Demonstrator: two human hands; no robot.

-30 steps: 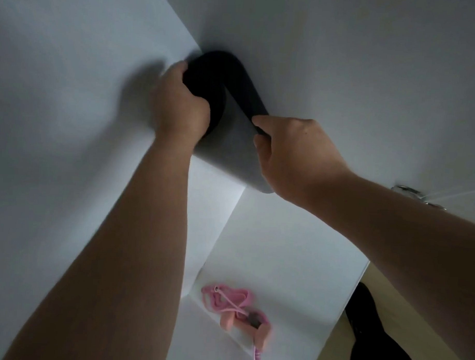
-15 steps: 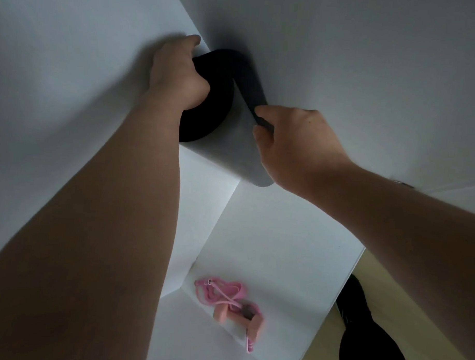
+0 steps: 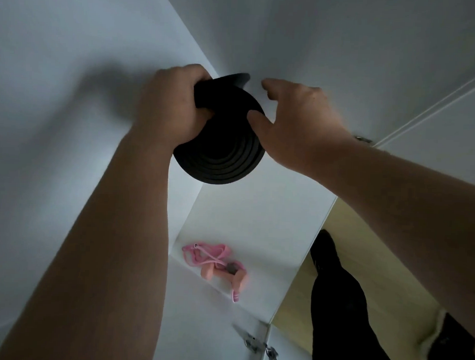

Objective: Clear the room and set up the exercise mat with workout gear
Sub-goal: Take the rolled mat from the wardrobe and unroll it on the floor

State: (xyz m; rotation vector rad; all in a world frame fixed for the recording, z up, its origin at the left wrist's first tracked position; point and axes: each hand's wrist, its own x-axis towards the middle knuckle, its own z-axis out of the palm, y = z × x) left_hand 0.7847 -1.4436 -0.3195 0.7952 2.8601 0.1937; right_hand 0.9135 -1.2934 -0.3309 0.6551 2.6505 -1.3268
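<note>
Rolled mat (image 3: 221, 152) has tipped away from the cupboard corner, its spiral end now facing the camera.
Left hand (image 3: 169, 107) grips its upper edge; right hand (image 3: 295, 122) cups its side, thumb on the rim. Pink resistance band (image 3: 214, 262) lies on the shelf (image 3: 269, 243) below.

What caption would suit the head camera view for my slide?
Left hand grips a rolled black mat, right hand cups it, inside a white cupboard; pink resistance band below.
</note>
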